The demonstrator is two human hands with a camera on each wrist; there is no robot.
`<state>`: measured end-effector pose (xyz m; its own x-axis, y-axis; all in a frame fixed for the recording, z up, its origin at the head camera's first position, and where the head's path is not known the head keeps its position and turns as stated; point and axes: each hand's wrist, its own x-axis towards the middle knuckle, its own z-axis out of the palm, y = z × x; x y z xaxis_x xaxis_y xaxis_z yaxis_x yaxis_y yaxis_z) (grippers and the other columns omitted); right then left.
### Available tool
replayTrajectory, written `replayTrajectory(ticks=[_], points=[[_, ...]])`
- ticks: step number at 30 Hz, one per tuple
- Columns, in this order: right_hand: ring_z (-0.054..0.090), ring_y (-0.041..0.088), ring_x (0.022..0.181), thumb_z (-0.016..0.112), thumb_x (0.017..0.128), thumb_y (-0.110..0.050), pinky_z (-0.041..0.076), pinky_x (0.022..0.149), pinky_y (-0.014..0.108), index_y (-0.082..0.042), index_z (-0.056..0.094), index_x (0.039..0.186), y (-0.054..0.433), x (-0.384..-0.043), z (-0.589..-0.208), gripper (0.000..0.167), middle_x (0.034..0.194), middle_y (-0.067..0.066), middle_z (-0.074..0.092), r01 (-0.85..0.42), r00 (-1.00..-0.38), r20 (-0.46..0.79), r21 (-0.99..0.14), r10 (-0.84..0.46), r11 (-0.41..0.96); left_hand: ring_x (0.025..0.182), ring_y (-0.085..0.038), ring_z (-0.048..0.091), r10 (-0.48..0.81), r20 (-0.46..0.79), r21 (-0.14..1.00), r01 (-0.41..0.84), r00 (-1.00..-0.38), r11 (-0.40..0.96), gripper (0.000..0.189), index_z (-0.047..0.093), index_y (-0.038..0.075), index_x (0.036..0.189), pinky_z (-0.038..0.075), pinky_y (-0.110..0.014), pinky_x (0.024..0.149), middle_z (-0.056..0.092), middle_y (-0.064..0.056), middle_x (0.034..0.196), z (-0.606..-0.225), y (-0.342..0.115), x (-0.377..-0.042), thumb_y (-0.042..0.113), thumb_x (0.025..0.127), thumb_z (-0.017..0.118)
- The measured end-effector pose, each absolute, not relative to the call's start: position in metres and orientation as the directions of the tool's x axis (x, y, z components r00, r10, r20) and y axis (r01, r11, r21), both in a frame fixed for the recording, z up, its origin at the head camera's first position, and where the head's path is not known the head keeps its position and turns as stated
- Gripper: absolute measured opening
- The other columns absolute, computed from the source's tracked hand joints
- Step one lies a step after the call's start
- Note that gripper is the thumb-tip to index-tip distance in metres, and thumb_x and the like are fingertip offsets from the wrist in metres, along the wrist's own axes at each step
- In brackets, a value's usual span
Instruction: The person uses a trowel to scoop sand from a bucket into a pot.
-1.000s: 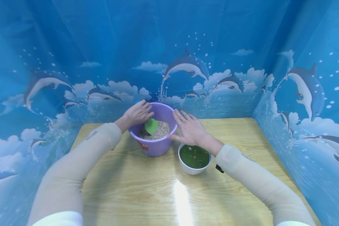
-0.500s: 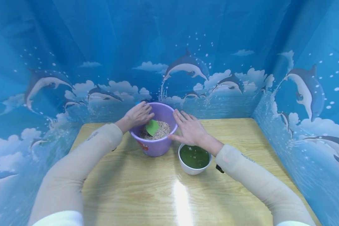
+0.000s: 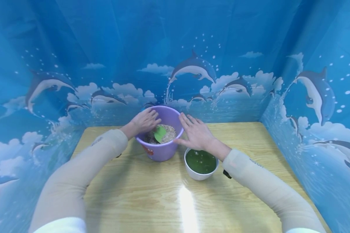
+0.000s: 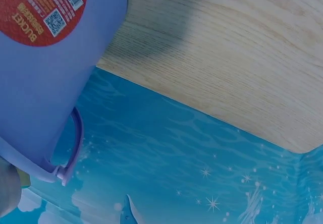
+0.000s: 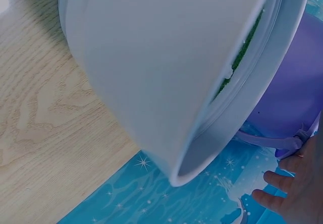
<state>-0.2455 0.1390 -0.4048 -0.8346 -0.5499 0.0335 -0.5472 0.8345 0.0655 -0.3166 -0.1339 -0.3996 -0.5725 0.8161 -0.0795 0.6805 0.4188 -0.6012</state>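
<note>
A purple bucket (image 3: 164, 153) stands near the table's back edge, part filled with pale brown grains (image 3: 170, 133). My left hand (image 3: 145, 121) is over its left rim and grips a small green shovel (image 3: 159, 133). The shovel's blade dips into the grains, while its handle is hidden by the hand. My right hand (image 3: 196, 133) rests its straight fingers and thumb against the bucket's right rim. In the right wrist view those fingers (image 5: 278, 181) lie spread beside the bucket's handle joint. Only a sliver of my left hand enters the left wrist view, next to the bucket wall (image 4: 55, 82).
A white bowl (image 3: 196, 176) with a dark green inside (image 3: 201, 161) and a few pale specks stands right of the bucket, beneath my right wrist. A blue dolphin-print sheet (image 3: 128, 64) encloses the wooden table (image 3: 145, 194) at the back and sides.
My left hand has shifted slightly right and toward me, carrying the shovel blade right and lower across the grains. The right hand, bucket and bowl have stayed in place.
</note>
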Motion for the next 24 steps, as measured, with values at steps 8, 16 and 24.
replayTrajectory(ticks=[8,16,24], points=[[0.031,0.041,0.16,-0.011,0.076,-0.098,0.034,0.126,0.059,-0.004,0.01,0.169,0.1393,-0.2453,-0.4052,0.133,0.178,0.014,0.009,-0.546,-0.834,0.042,0.067,-0.55,0.835,0.1,-0.029,0.059,0.807,-0.071,-0.557,0.695,-0.586,0.455,0.039,0.057,0.01,0.111,0.048,-0.043,0.094,0.067,-0.012,0.107,-0.4007,-0.13,-0.3136,0.048,0.108,0.053],[0.029,0.04,0.161,-0.006,0.079,-0.098,0.034,0.126,0.059,-0.005,0.009,0.169,0.1392,-0.2448,-0.4038,0.13,0.178,0.014,0.008,-0.546,-0.835,0.033,0.06,-0.549,0.836,0.097,-0.029,0.058,0.801,-0.065,-0.497,0.715,-0.595,0.491,0.042,0.056,0.009,0.109,0.048,-0.044,0.092,0.065,-0.012,0.102,-0.3989,-0.1297,-0.311,0.051,0.107,0.055],[0.028,0.04,0.161,-0.01,0.076,-0.098,0.034,0.126,0.059,-0.005,0.008,0.169,0.139,-0.2443,-0.4034,0.132,0.178,0.014,0.008,-0.543,-0.838,0.024,0.054,-0.545,0.838,0.102,-0.032,0.06,0.806,-0.042,-0.443,0.734,-0.59,0.515,0.039,0.057,0.009,0.11,0.05,-0.048,0.1,0.065,-0.014,0.103,-0.3947,-0.1351,-0.3104,0.048,0.107,0.056]])
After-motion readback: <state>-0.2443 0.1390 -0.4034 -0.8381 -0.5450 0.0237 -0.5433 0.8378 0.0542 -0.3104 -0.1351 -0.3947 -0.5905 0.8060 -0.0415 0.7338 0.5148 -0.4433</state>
